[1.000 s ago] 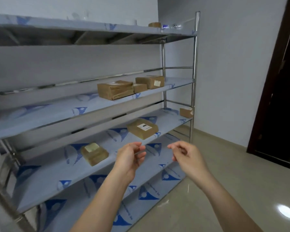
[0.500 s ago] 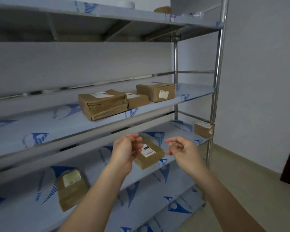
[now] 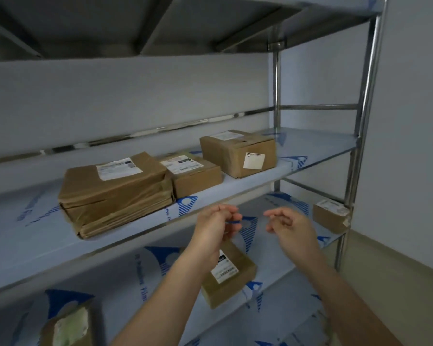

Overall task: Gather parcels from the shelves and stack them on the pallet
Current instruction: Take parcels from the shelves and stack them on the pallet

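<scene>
**Both hands raised and empty before the parcel shelves**

The left hand (image 3: 216, 227) and the right hand (image 3: 289, 224) are held up side by side in front of the steel shelving rack (image 3: 361, 136), forearms reaching in from the bottom edge. Both sit just below the front lip of the middle shelf (image 3: 318, 148), a small gap apart, palms turned toward each other. The fingers of each hand are loosely curled, tips near the thumbs, and neither grasps anything; no parcel is touched.

On the middle shelf three brown parcels stand in a row. The wide flat parcel (image 3: 115, 193), wrapped in creased brown tape with a white label on top, lies to the left. The small labelled box (image 3: 194, 174) is pressed against its right side. The taller carton (image 3: 238, 152), with a white sticker on its front face, stands just beside that, farther back.

On the shelf below, a flat labelled parcel (image 3: 231, 275) lies partly hidden behind the left wrist and forearm. A small box (image 3: 331, 217) sits at the far right end against the rack's upright post. A parcel at the lower left (image 3: 69, 325) is cut off by the bottom edge, and its pale label is blurred.

Label text on every parcel is too soft to read. The pallet is out of view. The underside of the top shelf (image 3: 160, 23) fills the upper part of the view, hiding whatever lies on it.
</scene>
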`<state>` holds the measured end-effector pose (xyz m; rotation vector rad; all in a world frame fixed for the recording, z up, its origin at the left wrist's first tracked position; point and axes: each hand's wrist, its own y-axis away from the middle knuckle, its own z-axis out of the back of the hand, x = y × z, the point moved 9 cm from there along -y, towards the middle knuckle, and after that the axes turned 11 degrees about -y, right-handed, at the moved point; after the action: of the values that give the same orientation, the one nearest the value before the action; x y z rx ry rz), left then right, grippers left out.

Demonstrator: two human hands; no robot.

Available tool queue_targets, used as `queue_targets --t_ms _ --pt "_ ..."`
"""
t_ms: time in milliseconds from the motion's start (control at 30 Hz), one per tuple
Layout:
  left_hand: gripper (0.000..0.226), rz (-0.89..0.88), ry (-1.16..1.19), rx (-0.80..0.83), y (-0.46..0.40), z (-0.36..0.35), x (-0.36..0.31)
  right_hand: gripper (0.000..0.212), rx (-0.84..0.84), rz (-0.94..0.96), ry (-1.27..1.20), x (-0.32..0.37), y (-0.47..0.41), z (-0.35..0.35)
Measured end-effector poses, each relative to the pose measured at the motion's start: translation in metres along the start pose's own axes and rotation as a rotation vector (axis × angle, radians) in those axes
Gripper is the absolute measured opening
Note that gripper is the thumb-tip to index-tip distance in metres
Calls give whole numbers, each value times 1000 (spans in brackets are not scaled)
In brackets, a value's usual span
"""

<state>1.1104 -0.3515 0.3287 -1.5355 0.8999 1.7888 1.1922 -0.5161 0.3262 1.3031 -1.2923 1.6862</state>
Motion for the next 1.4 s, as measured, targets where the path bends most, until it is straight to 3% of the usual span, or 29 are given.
queue_targets --t_ms 267,400,633,800,1033,1400 --pt "26 143 -27 212 -82 -129 41 23 -276 -109 116 -62 -56 126" --pt "28 213 -27 263 -116 -190 57 26 -327 -179 142 -106 -88 179" --pt "28 370 58 218 -210 -316 102 11 -216 -285 164 -195 -183 251" --pt "31 557 196 226 -241 -410 150 30 -160 -438 190 -265 -236 311" --pt "12 725 249 114 -259 -418 189 30 16 -509 166 -313 -275 294" --pt "25 705 225 155 -280 -414 200 28 49 -606 174 -361 -281 263"
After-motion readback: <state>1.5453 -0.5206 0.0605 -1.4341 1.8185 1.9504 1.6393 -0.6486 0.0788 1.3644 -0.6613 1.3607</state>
